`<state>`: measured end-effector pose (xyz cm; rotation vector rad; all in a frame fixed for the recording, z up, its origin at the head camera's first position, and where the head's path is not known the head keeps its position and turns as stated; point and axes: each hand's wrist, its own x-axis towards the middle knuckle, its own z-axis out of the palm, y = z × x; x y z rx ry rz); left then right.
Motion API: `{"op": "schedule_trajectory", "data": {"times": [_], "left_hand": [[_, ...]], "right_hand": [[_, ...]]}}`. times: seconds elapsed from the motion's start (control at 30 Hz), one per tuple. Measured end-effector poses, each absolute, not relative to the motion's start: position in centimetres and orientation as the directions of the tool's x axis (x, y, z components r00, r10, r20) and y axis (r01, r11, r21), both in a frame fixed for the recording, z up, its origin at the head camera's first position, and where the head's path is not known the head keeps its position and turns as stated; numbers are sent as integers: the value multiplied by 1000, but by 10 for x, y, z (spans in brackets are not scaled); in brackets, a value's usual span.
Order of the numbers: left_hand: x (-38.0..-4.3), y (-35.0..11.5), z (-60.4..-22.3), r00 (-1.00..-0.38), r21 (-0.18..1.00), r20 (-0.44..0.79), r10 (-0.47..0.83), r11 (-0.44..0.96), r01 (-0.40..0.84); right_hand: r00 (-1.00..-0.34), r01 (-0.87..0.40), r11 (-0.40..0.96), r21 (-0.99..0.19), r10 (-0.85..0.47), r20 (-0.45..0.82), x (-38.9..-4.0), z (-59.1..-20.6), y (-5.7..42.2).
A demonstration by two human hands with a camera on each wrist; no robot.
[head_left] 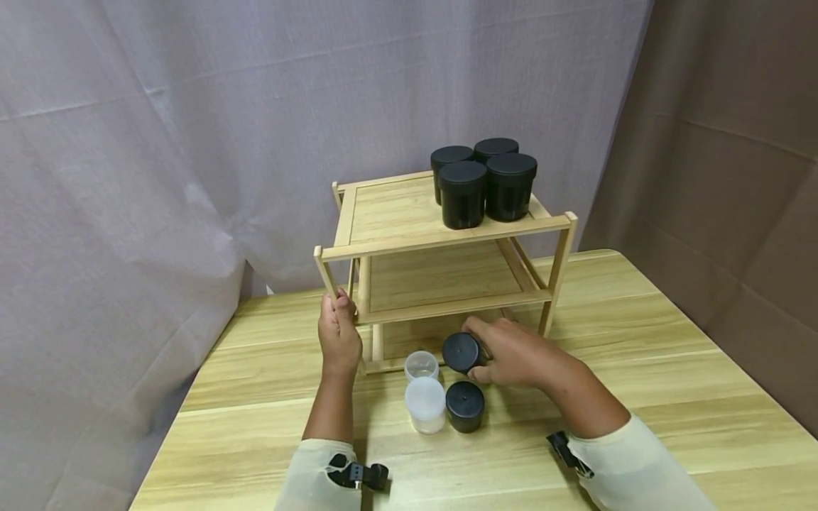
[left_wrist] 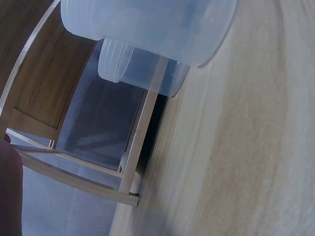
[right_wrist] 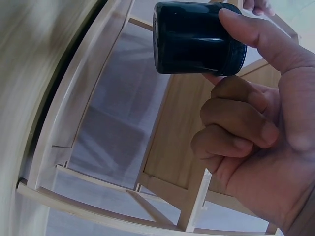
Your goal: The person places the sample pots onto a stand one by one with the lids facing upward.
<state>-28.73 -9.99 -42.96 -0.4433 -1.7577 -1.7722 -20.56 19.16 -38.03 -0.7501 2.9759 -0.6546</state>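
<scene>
My right hand (head_left: 514,351) pinches a small black lidded jar (head_left: 461,352) between thumb and index finger, in front of the rack's lowest level. In the right wrist view that jar (right_wrist: 197,39) hangs above the table surface, the other fingers curled below it. With my left hand (head_left: 339,330) I grip the left front post of the wooden shelf rack (head_left: 441,309). A second black jar (head_left: 465,406) stands on the table just nearer to me. Beside it are a clear jar with a whitish lid (head_left: 425,403) and another clear jar (head_left: 422,366) behind that one.
Several larger black jars (head_left: 463,195) stand grouped on the right part of the rack's top shelf (head_left: 396,209). The rack stands on a wood-grain table (head_left: 255,397). A grey curtain (head_left: 255,106) hangs behind, and a brown one (head_left: 722,177) on the right.
</scene>
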Motion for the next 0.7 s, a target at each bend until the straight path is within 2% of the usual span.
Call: {"op": "schedule_trajectory", "data": {"times": [0.7], "left_hand": [[-287, -100, -430, -779, 796, 602, -177, 58, 602]], "right_hand": [[-877, -477, 792, -382, -453, 157, -194, -368, 190]]}}
